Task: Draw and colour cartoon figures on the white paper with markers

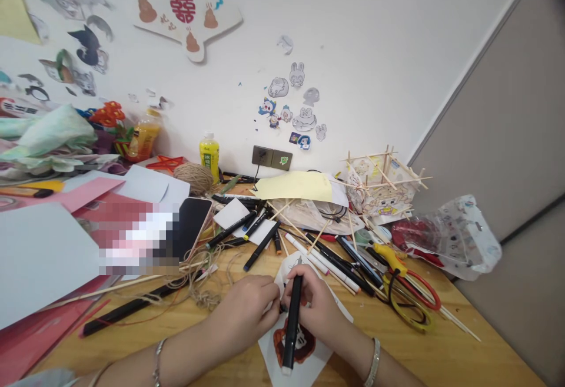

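Note:
A black marker (292,331) lies in the grip of my right hand (315,301), its pale end toward me and its narrow tip at the far side of the fingers. Whether the tip touches the paper I cannot tell. Under both hands is a sheet of white paper (273,363), with a reddish-brown and white drawing (304,349) on its near part. My left hand (253,307) is closed at the paper's left edge, fingertips curled close to my right hand. A small dark bit shows by those fingertips; what they hold is hidden.
Several loose markers (258,245) and wooden sticks are strewn beyond the paper. Yellow-handled scissors (412,293) lie right. Twine (207,287), a phone (193,225) and paper sheets (44,257) are left. Behind stand a drink bottle (209,157) and a stick-and-paper model (379,184).

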Demonstrator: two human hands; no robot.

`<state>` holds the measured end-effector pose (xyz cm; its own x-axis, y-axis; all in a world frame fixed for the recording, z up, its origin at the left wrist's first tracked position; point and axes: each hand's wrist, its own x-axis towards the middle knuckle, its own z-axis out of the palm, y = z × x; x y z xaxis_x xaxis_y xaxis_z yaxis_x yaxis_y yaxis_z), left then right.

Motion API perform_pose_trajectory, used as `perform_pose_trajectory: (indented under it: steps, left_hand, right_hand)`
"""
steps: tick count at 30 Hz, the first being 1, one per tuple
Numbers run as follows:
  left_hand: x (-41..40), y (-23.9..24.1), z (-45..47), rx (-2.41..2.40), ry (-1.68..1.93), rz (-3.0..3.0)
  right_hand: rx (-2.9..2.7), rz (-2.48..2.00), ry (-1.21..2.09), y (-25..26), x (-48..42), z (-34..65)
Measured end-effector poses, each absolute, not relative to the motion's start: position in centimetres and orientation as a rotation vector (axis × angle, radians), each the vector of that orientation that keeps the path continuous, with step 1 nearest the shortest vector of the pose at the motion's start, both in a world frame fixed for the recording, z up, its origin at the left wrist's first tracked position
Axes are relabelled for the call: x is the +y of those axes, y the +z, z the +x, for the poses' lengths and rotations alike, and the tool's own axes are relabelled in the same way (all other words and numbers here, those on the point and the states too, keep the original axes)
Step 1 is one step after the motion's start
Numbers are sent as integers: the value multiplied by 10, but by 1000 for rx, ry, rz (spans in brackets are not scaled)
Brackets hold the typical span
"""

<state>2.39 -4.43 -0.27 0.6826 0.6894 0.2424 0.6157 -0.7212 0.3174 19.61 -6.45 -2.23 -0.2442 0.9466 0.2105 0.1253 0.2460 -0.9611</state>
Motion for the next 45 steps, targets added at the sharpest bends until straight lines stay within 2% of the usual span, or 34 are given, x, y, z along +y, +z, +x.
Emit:
perform_pose_trajectory:
  steps: [21,45]
  left_hand:
    - [-44,-4,26,1029,524,2321]
    - [-40,-4,26,1056,570,2227]
  right_hand:
    - [-1502,-1000,1197,-25,-65,192]
    - [-1476,-991,1163,-24,-66,194]
